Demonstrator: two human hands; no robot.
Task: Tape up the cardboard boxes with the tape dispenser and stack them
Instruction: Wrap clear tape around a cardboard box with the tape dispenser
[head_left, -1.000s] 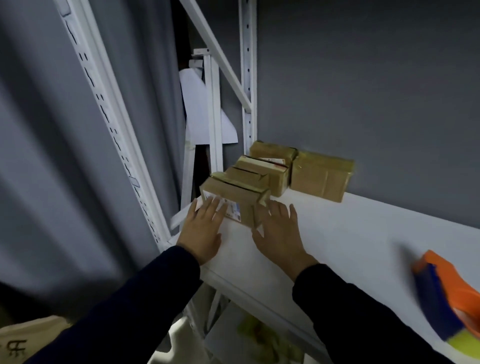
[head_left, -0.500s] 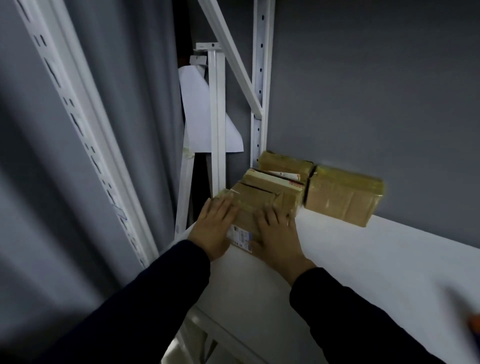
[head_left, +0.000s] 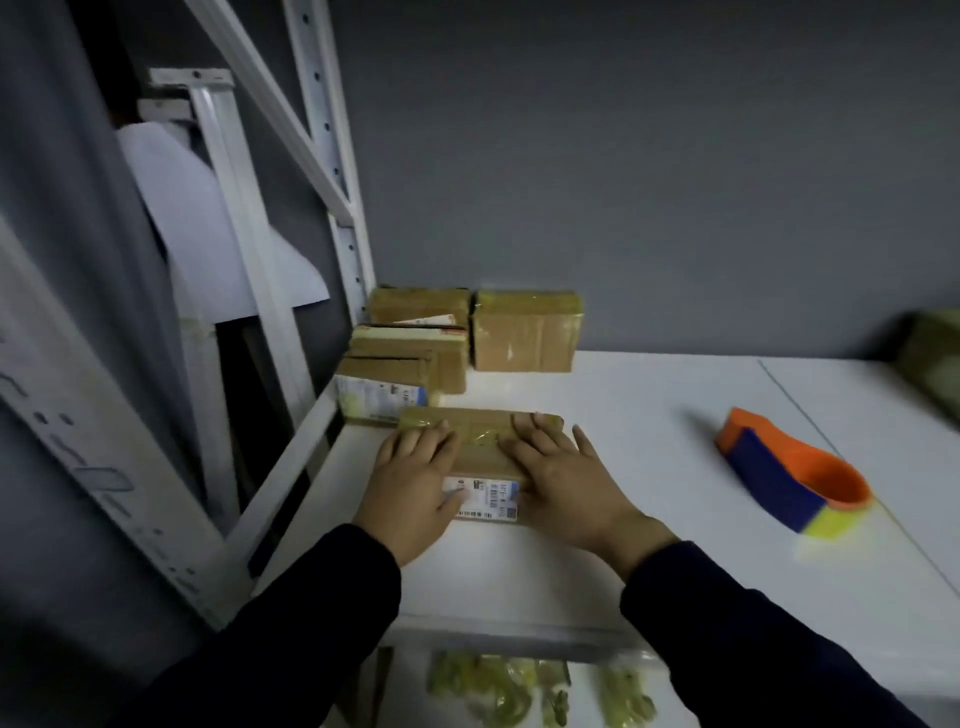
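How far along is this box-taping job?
Several taped-looking boxes sit grouped by the wall. The left hand and right hand press flat on another taped box, not yet stacked with them. The tape dispenser lies untouched; a blurred box at far right may remain.

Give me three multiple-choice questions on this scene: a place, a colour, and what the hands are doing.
1. Where is the tape dispenser? A. on the white shelf, right of the labelled box B. in a drawer C. on the floor
2. What colour is its rim? A. green B. orange C. white
3. What do the left hand and right hand do? A. rest flat on the labelled box B. hang in air C. lift the dispenser
Answers: A, it lies alone on the shelf; B, orange above a blue side; A, fingers lie straight on the box.
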